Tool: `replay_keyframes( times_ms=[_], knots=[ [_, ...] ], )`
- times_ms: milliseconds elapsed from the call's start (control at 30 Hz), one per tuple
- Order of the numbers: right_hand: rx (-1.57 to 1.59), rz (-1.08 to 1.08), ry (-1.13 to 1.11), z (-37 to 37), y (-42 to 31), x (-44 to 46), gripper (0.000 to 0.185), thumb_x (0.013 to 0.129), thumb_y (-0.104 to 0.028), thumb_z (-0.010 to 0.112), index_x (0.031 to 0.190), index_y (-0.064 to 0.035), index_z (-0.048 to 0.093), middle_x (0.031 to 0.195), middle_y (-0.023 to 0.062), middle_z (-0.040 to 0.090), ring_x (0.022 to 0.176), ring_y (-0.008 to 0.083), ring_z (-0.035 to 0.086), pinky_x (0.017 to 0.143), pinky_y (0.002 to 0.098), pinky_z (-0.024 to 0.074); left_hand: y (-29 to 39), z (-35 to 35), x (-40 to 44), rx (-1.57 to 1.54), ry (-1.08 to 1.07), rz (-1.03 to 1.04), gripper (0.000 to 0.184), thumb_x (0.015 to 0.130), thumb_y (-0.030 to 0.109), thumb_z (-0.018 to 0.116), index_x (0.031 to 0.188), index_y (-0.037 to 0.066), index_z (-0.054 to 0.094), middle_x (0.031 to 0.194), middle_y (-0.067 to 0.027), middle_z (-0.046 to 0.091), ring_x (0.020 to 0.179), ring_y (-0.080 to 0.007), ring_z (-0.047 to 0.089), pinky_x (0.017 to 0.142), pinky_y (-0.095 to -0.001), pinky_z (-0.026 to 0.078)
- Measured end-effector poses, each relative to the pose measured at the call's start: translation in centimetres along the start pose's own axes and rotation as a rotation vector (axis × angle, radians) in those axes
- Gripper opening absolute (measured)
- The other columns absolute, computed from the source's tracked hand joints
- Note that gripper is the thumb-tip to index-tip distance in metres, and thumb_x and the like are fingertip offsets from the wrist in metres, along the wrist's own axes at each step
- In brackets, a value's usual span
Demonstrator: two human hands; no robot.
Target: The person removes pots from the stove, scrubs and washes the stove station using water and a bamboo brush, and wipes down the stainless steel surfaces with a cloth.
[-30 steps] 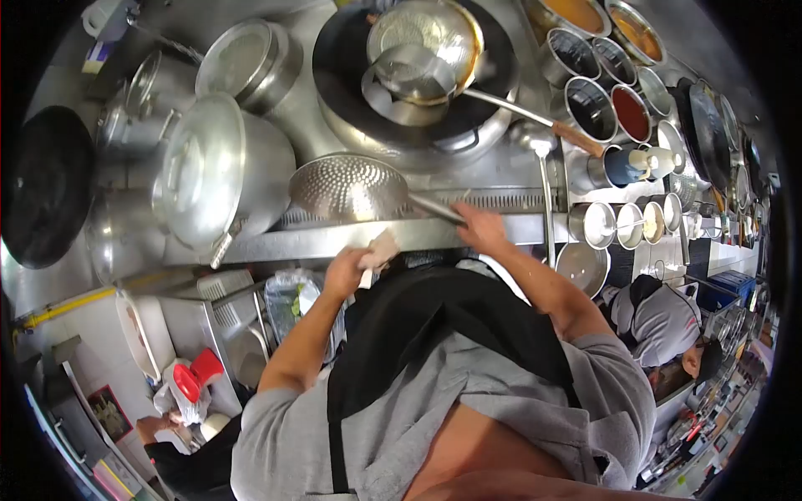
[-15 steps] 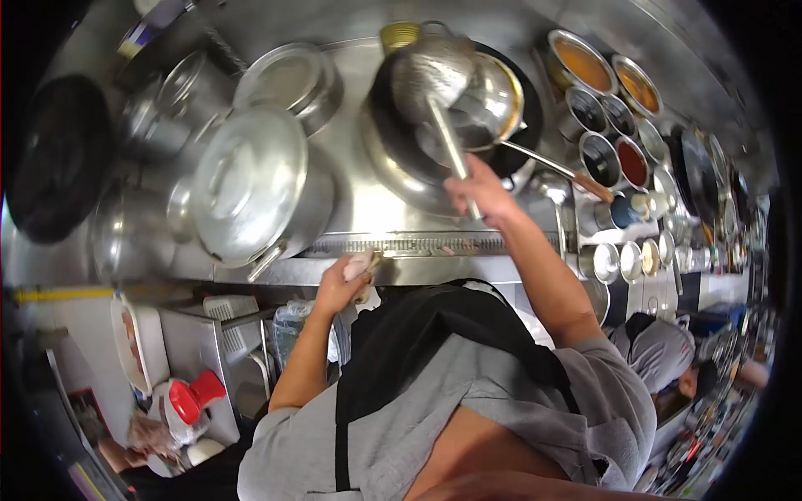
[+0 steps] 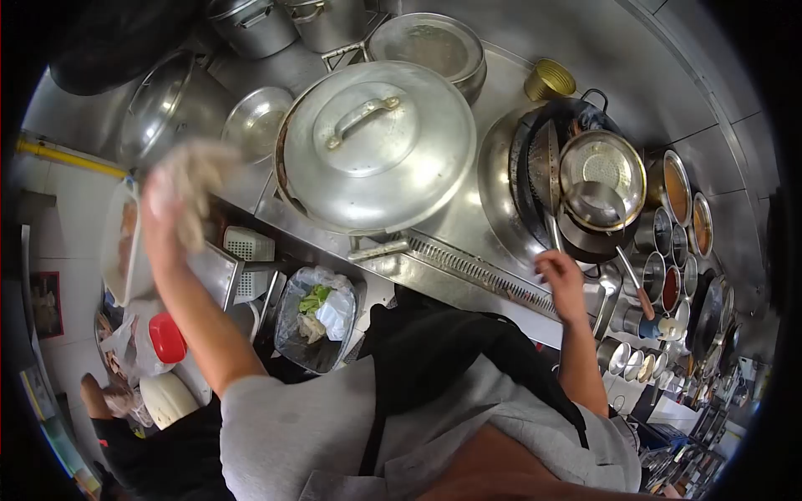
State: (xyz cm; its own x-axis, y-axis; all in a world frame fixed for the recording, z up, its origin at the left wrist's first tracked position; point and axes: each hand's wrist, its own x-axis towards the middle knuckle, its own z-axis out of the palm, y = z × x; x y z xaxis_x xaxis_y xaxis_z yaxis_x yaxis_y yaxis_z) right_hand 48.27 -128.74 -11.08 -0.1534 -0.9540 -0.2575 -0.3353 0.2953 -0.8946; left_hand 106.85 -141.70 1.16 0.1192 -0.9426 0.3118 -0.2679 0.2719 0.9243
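Raised at the left, my left hand [image 3: 163,204] is closed on a light cloth [image 3: 199,179], both blurred by motion. My right hand [image 3: 561,280] is beside the lower end of the handle of the perforated strainer [image 3: 543,167]; its fingers are bent and apart from the handle. The strainer stands on edge in the black wok [image 3: 525,138], next to a second round strainer [image 3: 603,171] and a ladle bowl [image 3: 595,204]. Between my hands sits a big pot with a metal lid [image 3: 376,150].
A bin with a plastic liner [image 3: 320,321] holds green leaves below the counter edge. Sauce pots [image 3: 675,188] line the right side. An empty tin [image 3: 550,80] stands behind the wok. A person's dark sleeve [image 3: 150,455] is at the lower left, near a red object [image 3: 167,337].
My left hand has swung far left and up with the cloth. My right hand has let go of the strainer, now resting in the wok. The view has turned left.
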Motion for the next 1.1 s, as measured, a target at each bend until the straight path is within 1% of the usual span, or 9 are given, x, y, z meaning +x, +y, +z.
replay_keyframes(
  times_ms=[100, 233, 300, 367, 400, 567, 833, 900, 1100],
  knots=[
    [0.372, 0.193, -0.564, 7.6, -3.2, 0.8, 0.025, 0.095, -0.018, 0.056, 0.114, -0.0029, 0.059, 0.095, 0.006, 0.066, 0.08, 0.0132, 0.064, 0.07, 0.0265, 0.0523, -1.9, 3.1, 11.4, -0.078, 0.209, 0.024, 0.05, 0.085, 0.022, 0.064, 0.128, -0.001, 0.051, 0.117, -0.011, 0.061, 0.103, -0.0208, 0.061, 0.087, -0.0303, 0.048],
    [0.596, 0.257, -0.817, 16.6, -6.1, 2.5, 0.04, 0.096, -0.028, 0.055, 0.125, -0.0015, 0.051, 0.112, 0.0116, 0.064, 0.093, 0.0179, 0.064, 0.076, 0.0298, 0.055, -3.5, 13.8, 19.0, 0.446, -0.125, 0.184, 0.04, 0.08, 0.023, 0.07, 0.113, 0.002, 0.059, 0.11, -0.0144, 0.064, 0.096, -0.0216, 0.063, 0.083, -0.0324, 0.05],
    [0.746, 0.423, -0.981, 19.1, -4.3, 4.2, 0.047, 0.098, -0.03, 0.051, 0.135, -0.0029, 0.039, 0.136, 0.0155, 0.048, 0.118, 0.0244, 0.053, 0.087, 0.0339, 0.0515, -2.3, 20.1, 15.1, 0.628, -0.285, 0.418, 0.042, 0.076, 0.022, 0.072, 0.11, 0.001, 0.059, 0.106, -0.0165, 0.062, 0.096, -0.0279, 0.062, 0.083, -0.0363, 0.049],
    [0.864, 0.434, -0.921, 19.8, -4.9, 3.1, 0.046, 0.099, -0.031, 0.048, 0.133, -0.0022, 0.041, 0.139, 0.0158, 0.046, 0.122, 0.0272, 0.05, 0.09, 0.0388, 0.0497, -3.2, 22.7, 11.7, 0.732, -0.619, 0.391, 0.044, 0.075, 0.017, 0.072, 0.112, 0.002, 0.055, 0.106, -0.0183, 0.06, 0.097, -0.0368, 0.06, 0.083, -0.0413, 0.049],
    [0.988, 0.46, -0.912, 19.9, -4.8, 2.9, 0.046, 0.099, -0.032, 0.047, 0.133, -0.0021, 0.042, 0.14, 0.0159, 0.045, 0.124, 0.0283, 0.049, 0.092, 0.0404, 0.0482, -3.9, 22.9, 10.1, 0.729, -0.627, 0.393, 0.044, 0.075, 0.017, 0.072, 0.112, 0.002, 0.055, 0.106, -0.0183, 0.06, 0.097, -0.0368, 0.06, 0.083, -0.0413, 0.049],
    [1.215, 0.419, -0.858, 20.7, -2.7, 2.7, 0.043, 0.099, -0.033, 0.045, 0.133, -0.0067, 0.044, 0.142, 0.0141, 0.044, 0.131, 0.0285, 0.042, 0.097, 0.0425, 0.0432, -6.1, 22.2, 7.7, 0.635, -0.479, 0.355, 0.037, 0.076, 0.007, 0.067, 0.108, 0.011, 0.048, 0.098, -0.0206, 0.056, 0.092, -0.0425, 0.059, 0.077, -0.0496, 0.048],
    [1.157, 0.318, -0.643, 18.3, -5.6, 3.4, 0.035, 0.1, -0.034, 0.042, 0.124, -0.0107, 0.052, 0.135, 0.0125, 0.05, 0.118, 0.0186, 0.05, 0.088, 0.0362, 0.0459, -6.2, 20.9, 7.6, 0.691, -0.487, 0.25, 0.049, 0.07, 0.0, 0.068, 0.112, 0.01, 0.045, 0.102, -0.0205, 0.056, 0.096, -0.0438, 0.057, 0.079, -0.0501, 0.046],
    [1.165, 0.357, -0.537, 18.1, -6.0, 3.5, 0.031, 0.102, -0.028, 0.039, 0.121, -0.007, 0.05, 0.128, 0.0168, 0.054, 0.113, 0.0251, 0.055, 0.092, 0.0422, 0.0465, -6.4, 21.2, 7.5, 0.682, -0.488, 0.25, 0.049, 0.07, 0.0, 0.068, 0.112, 0.01, 0.045, 0.102, -0.0203, 0.056, 0.096, -0.0436, 0.057, 0.079, -0.0501, 0.046],
    [1.015, 0.31, -0.306, 17.1, -6.0, 4.9, 0.028, 0.103, -0.029, 0.038, 0.112, -0.0077, 0.053, 0.108, 0.0112, 0.064, 0.094, 0.0163, 0.059, 0.077, 0.033, 0.0503, -7.1, 24.0, 7.8, 0.598, -0.309, 0.266, 0.049, 0.07, 0.002, 0.068, 0.112, 0.01, 0.045, 0.103, -0.0202, 0.056, 0.097, -0.0433, 0.056, 0.08, -0.0503, 0.046]
  ],
)
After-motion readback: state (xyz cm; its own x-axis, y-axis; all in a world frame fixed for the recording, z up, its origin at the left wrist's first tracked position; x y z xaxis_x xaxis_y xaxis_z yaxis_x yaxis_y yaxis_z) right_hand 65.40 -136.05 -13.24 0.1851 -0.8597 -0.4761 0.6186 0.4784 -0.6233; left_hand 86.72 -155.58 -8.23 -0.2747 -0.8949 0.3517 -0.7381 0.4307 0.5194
